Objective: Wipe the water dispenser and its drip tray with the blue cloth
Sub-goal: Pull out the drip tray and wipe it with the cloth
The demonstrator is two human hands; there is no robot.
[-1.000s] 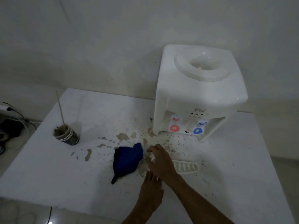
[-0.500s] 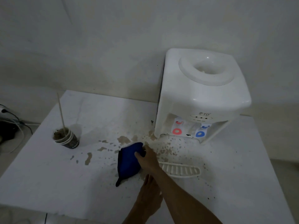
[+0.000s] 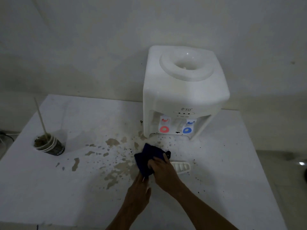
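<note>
1. Water dispenser, head view: the white unit stands upright at the back of the white table, against the wall, its top basin bare. A red tap marker and a blue tap marker show in its front recess.
2. The drip tray, a white slotted grille, lies flat on the table in front of the dispenser, apart from it and just right of the hands.
3. The blue cloth is bunched on the table between the dispenser's base and the person, touching the tray's left end.
4. The right hand grips the cloth, fingers curled over its right side.
5. The left hand lies flat with fingers straight, their tips at the cloth's lower edge, holding nothing that I can see.
6. Brown spill stains and dark specks spread across the table around the cloth.
7. A paper cup of brown liquid stands well to the left, a thin stick leaning in it.
</note>
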